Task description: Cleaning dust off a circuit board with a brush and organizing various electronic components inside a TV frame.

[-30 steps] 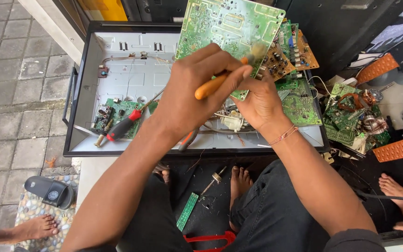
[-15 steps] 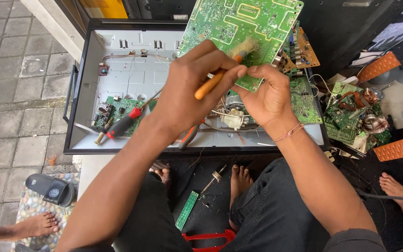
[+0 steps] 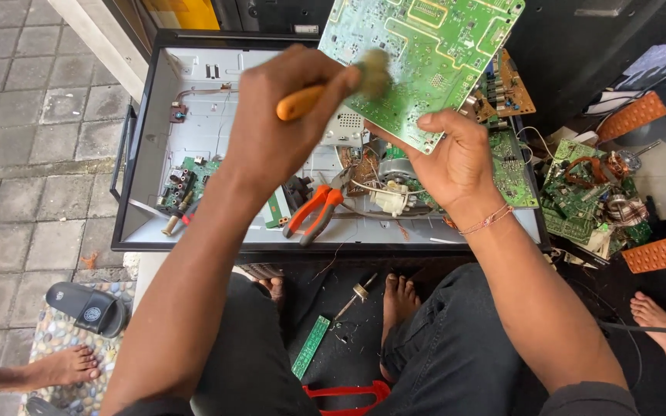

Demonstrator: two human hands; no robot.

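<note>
The left hand (image 3: pixel 283 127) is clenched around one orange-handled brush (image 3: pixel 333 88), its bristles against one large green circuit board (image 3: pixel 418 62). The right hand (image 3: pixel 449 158) grips that board's lower edge, holding it tilted above one opened television chassis (image 3: pixel 210 115). One pair of orange-handled pliers (image 3: pixel 314 212) lies inside the chassis. Two orange perforated strips (image 3: pixel 660 250) lie at right.
</note>
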